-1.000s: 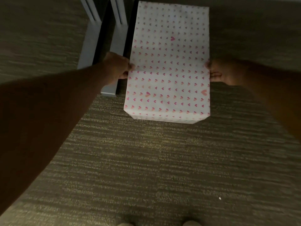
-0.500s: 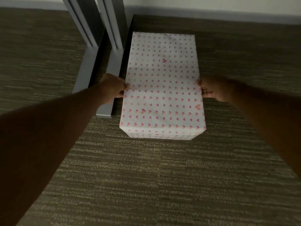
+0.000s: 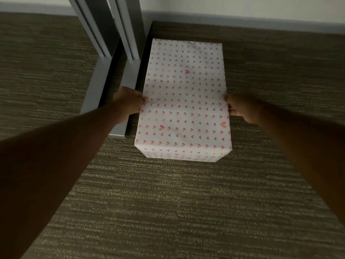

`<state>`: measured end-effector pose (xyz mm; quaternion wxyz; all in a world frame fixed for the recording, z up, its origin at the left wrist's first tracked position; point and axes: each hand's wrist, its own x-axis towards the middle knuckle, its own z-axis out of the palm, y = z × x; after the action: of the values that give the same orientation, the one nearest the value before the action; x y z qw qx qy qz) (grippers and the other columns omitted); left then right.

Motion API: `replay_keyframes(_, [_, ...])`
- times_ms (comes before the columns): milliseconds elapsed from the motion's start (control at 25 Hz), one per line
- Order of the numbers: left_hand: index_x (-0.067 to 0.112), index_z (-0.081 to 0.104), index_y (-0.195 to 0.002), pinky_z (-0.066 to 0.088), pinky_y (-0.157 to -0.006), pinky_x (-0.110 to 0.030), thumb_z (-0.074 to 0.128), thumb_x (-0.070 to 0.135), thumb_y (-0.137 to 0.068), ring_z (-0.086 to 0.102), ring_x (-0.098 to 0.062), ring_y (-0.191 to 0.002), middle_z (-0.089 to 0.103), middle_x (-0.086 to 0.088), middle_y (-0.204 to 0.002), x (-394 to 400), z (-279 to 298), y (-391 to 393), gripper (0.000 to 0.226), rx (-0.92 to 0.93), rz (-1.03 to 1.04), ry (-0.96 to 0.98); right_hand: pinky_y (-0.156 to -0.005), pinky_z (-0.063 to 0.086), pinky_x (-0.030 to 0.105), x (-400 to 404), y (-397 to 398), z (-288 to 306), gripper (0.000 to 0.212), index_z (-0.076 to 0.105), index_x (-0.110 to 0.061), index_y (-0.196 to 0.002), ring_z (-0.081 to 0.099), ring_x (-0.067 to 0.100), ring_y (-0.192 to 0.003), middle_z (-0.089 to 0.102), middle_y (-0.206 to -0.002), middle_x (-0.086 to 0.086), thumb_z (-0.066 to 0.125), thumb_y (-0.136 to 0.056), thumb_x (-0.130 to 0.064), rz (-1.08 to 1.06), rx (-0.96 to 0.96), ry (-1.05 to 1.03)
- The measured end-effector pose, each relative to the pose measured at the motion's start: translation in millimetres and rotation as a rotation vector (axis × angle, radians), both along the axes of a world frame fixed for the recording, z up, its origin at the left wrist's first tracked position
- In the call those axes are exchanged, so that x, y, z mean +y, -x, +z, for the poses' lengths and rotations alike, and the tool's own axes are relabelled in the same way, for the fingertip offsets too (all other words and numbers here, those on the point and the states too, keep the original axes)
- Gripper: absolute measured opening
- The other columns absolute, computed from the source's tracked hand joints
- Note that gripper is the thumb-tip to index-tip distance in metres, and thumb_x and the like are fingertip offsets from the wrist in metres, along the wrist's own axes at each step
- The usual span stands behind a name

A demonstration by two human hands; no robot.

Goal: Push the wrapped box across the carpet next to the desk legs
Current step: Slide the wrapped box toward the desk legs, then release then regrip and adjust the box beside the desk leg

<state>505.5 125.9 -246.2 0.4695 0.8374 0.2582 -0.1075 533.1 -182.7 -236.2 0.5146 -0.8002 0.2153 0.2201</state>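
Note:
The wrapped box (image 3: 184,98), white paper with small pink and orange hearts, lies flat on the striped brown carpet (image 3: 168,212), its long side running away from me. My left hand (image 3: 128,101) grips its left edge about halfway along, and my right hand (image 3: 240,107) grips the right edge opposite. Two grey desk legs (image 3: 127,30) with flat feet stand just left of the box; my left hand sits in the narrow gap between the nearer foot (image 3: 128,79) and the box.
A pale wall with a grey baseboard (image 3: 242,19) runs across the top, a short stretch of carpet beyond the box's far end. Carpet extends to the right of the box and toward me.
The box sits lower in the view and the wall and baseboard have come into sight. Both hands keep the same grip on its sides.

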Motion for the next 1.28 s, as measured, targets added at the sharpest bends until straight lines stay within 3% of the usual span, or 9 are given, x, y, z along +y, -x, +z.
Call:
replay_keyframes(120, [0.008, 0.071, -0.097, 0.043, -0.050, -0.016, 0.058, 0.029, -0.094, 0.062, -0.012, -0.068, 0.067, -0.005, -0.089, -6, 1, 9, 0.024, -0.067, -0.190, -0.332, -0.059, 0.049, 0.026, 3, 5, -8, 0.022, 0.061, -0.016, -0.091, 0.066, 0.018, -0.080, 0.067, -0.091, 0.006, 0.050, -0.098, -0.033, 0.103, -0.133, 0.226])
replay_keyframes(240, [0.010, 0.062, -0.089, 0.040, -0.050, -0.018, 0.052, 0.024, -0.096, 0.063, -0.021, -0.073, 0.063, -0.006, -0.085, -9, 1, 17, 0.019, -0.204, -0.299, -0.525, -0.058, 0.050, 0.025, 0, 14, -17, 0.029, 0.065, -0.014, -0.097, 0.067, 0.017, -0.077, 0.069, -0.092, 0.007, 0.047, -0.099, -0.037, 0.237, -0.317, 0.386])
replay_keyframes(280, [0.008, 0.061, -0.096, 0.045, -0.056, -0.022, 0.053, 0.024, -0.095, 0.064, -0.025, -0.081, 0.063, -0.007, -0.091, -9, 2, 20, 0.017, -0.245, -0.320, -0.570, -0.063, 0.054, 0.029, 0, 17, -20, 0.029, 0.064, -0.014, -0.107, 0.068, 0.018, -0.083, 0.069, -0.098, 0.007, 0.048, -0.099, -0.037, 0.275, -0.364, 0.413])
replay_keyframes(360, [0.004, 0.054, -0.126, 0.054, -0.082, -0.040, 0.054, 0.029, -0.093, 0.060, -0.036, -0.108, 0.062, -0.017, -0.116, -12, 0, 23, 0.041, -0.294, -0.413, -0.692, -0.079, 0.058, 0.041, 1, 20, -24, 0.042, 0.053, -0.014, -0.130, 0.066, 0.026, -0.101, 0.065, -0.120, 0.013, 0.050, -0.097, -0.039, 0.338, -0.434, 0.463])
replay_keyframes(400, [0.004, 0.045, -0.138, 0.048, -0.098, -0.049, 0.055, 0.035, -0.092, 0.052, -0.040, -0.123, 0.054, -0.022, -0.134, -14, -1, 25, 0.056, -0.301, -0.466, -0.771, -0.089, 0.055, 0.047, 1, 22, -26, 0.054, 0.045, -0.014, -0.139, 0.060, 0.031, -0.114, 0.058, -0.133, 0.016, 0.051, -0.095, -0.043, 0.371, -0.461, 0.514])
replay_keyframes(480, [0.009, 0.028, -0.151, 0.028, -0.113, -0.054, 0.055, 0.048, -0.089, 0.030, -0.042, -0.142, 0.030, -0.024, -0.156, -19, 1, 29, 0.078, -0.327, -0.505, -0.864, -0.108, 0.039, 0.055, 3, 28, -27, 0.080, 0.025, -0.012, -0.151, 0.037, 0.039, -0.138, 0.035, -0.154, 0.019, 0.049, -0.089, -0.057, 0.466, -0.529, 0.689])
replay_keyframes(560, [0.013, 0.013, -0.155, 0.013, -0.118, -0.050, 0.052, 0.060, -0.086, 0.012, -0.038, -0.150, 0.010, -0.020, -0.164, -24, 5, 29, 0.093, -0.319, -0.539, -0.901, -0.117, 0.024, 0.054, 5, 33, -24, 0.098, 0.013, -0.009, -0.154, 0.019, 0.040, -0.147, 0.018, -0.161, 0.021, 0.037, -0.082, -0.071, 0.569, -0.605, 0.841])
replay_keyframes(720, [0.013, -0.004, -0.156, -0.005, -0.122, -0.045, 0.043, 0.071, -0.084, -0.010, -0.031, -0.151, -0.010, -0.017, -0.165, -36, 13, 29, 0.104, -0.335, -0.618, -0.962, -0.121, 0.009, 0.050, 12, 37, -11, 0.108, 0.008, -0.004, -0.154, 0.010, 0.040, -0.149, 0.010, -0.161, 0.026, 0.026, -0.079, -0.079, 0.648, -0.695, 0.991])
replay_keyframes(1280, [0.012, -0.013, -0.155, -0.009, -0.122, -0.045, 0.028, 0.080, -0.081, -0.017, -0.031, -0.150, -0.016, -0.015, -0.164, -51, 23, 39, 0.108, -0.333, -0.695, -1.005, -0.121, 0.003, 0.052, 37, 48, 16, 0.109, 0.000, -0.004, -0.155, 0.000, 0.039, -0.150, 0.000, -0.162, 0.025, 0.027, -0.082, -0.081, 0.689, -0.730, 1.083])
